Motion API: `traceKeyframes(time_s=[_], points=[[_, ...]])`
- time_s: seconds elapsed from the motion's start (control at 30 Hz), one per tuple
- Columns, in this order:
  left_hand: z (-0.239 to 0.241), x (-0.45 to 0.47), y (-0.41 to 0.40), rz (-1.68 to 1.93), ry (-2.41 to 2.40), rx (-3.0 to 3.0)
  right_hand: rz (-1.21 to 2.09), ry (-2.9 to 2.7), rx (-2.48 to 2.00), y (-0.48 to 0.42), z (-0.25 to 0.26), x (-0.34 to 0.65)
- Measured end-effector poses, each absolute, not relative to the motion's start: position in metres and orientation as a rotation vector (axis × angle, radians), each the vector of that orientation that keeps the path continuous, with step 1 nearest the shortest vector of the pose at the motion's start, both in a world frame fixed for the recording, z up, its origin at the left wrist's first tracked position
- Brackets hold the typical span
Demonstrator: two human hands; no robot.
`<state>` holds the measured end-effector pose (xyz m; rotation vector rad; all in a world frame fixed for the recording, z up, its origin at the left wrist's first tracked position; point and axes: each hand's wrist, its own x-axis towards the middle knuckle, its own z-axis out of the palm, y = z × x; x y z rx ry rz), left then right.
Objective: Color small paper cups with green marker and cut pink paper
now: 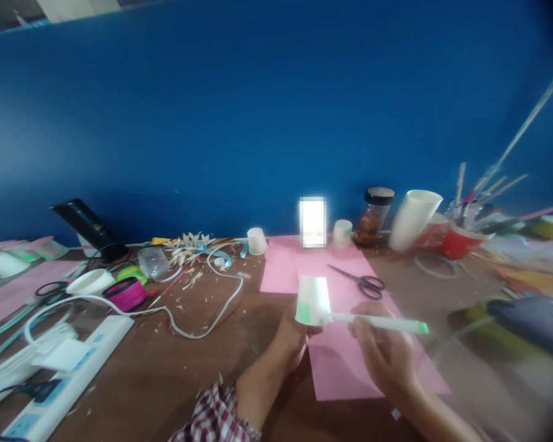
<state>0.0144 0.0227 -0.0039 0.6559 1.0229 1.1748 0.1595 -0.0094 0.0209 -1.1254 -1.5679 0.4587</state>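
Note:
My left hand [292,337] grips a white paper cup [320,294] turned upside down, with a green patch low on its side. Closed around a white marker pen with a green end [399,324], my right hand [382,350] brings the pen's tip to the cup's lower right rim. Whether the tip touches the cup I cannot tell. Both hands are over pink paper sheets [336,374] on the brown table. Black-handled scissors [371,286] lie on the pink paper just beyond my right hand.
Two more paper cups [257,241] stand upside down at the back. A brown jar [374,218], a white tube [415,220] and a red cup [463,240] stand back right. At left are a power strip [99,350], a white cable [198,336] and tape rolls [125,294].

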Motion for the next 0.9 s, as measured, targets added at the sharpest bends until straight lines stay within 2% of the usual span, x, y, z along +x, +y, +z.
traceKeyframes(time_s=[0.9], points=[[0.0005, 0.0149, 0.0212, 1.153, 1.033, 0.718, 0.346, -1.766, -1.015, -0.0087, 0.0149, 0.1616]])
